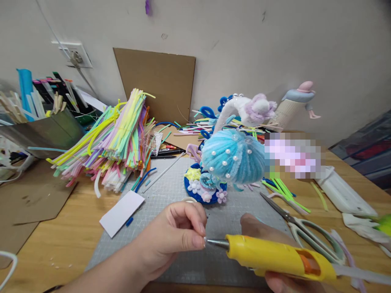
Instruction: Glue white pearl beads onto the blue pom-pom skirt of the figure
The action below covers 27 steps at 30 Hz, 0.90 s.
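Observation:
Thumb and forefinger of my left hand (175,234) pinch a tiny pearly bead (205,240), mostly hidden by the fingertips. The metal nozzle of a yellow hot glue gun (269,254) meets the bead or is very close to it. My right hand (265,232) is wrapped round the glue gun's handle, partly hidden behind its body; a glue stick (360,272) sticks out of the back. Beyond the hands stands a pipe-cleaner craft: a fluffy light-blue dome (233,156) dotted with white pearls, a white curved stem (227,114), and a dark-blue base (205,197) with small flowers.
A grey cutting mat (122,248) covers the table's middle. Scissors (305,228) lie at right, near a white box (345,191). A big pipe-cleaner bundle (119,142) and a white card (122,213) are at left. Cardboard (155,85) leans on the wall.

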Motion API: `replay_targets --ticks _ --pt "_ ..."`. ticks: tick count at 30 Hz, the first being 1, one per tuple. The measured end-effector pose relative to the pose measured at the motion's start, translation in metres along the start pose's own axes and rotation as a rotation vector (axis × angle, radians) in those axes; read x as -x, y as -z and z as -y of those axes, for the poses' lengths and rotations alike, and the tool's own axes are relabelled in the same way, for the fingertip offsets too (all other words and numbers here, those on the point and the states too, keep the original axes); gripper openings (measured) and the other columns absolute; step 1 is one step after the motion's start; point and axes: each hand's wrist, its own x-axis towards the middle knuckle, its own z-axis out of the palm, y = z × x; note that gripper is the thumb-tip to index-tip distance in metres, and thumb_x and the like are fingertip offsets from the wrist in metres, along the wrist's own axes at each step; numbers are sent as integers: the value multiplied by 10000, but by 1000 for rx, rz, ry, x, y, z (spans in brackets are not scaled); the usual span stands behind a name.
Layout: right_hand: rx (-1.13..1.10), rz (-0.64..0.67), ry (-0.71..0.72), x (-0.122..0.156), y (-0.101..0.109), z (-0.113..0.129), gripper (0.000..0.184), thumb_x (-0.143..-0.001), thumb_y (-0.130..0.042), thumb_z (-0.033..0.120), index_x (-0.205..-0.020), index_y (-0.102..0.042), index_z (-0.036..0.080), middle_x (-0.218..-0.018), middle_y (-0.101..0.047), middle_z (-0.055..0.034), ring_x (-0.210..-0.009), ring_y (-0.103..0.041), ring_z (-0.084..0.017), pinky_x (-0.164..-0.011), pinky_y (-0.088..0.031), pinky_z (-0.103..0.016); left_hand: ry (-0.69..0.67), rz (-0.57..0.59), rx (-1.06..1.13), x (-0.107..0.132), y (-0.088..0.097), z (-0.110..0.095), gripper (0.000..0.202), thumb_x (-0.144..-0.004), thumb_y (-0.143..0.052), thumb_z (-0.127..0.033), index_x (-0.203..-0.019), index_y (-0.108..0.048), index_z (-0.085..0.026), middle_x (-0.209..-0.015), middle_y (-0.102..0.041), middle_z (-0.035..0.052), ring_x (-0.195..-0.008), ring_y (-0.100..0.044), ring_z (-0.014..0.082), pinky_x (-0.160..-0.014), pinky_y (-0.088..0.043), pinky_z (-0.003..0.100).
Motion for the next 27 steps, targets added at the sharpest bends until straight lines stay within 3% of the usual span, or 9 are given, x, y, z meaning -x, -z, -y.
replay_targets --ticks 12,18,21,27 --pt "-31 -20 -25 2 -3 -7 388 -774 -559 701 -771 -623 318 -624 -568 32 -528 -540 -195 -493 -417 -306 7 7 5 0 1 0 164 -588 -865 -249 -624 -713 -202 -677 -489 -30 -625 -419 91 -571 -264 237" --pt "-12 -18 102 -1 -3 -6 306 -826 -550 628 -778 -614 333 -606 -576 31 -531 -545 -197 -512 -423 -297 5 5 14 -1 2 1 160 -585 -866 -237 -630 -716 -204 -676 -495 -30 -624 -428 89 -568 -268 237" --pt "19 -31 40 0 -2 -5 356 -813 -527 678 -765 -619 337 -621 -578 36 -548 -560 -188 -509 -423 -283 4 10 12 -1 2 1 160 -583 -866 -231 -624 -714 -202 -676 -496 -30 -623 -429 89 -567 -269 237" --pt "87 97 -15 6 5 -4 364 -861 -484 647 -864 -656 326 -714 -590 7 -619 -591 -190 -565 -463 -291 -1 21 20 0 2 2 146 -589 -864 -227 -636 -726 -213 -676 -491 -30 -622 -425 88 -569 -262 240"
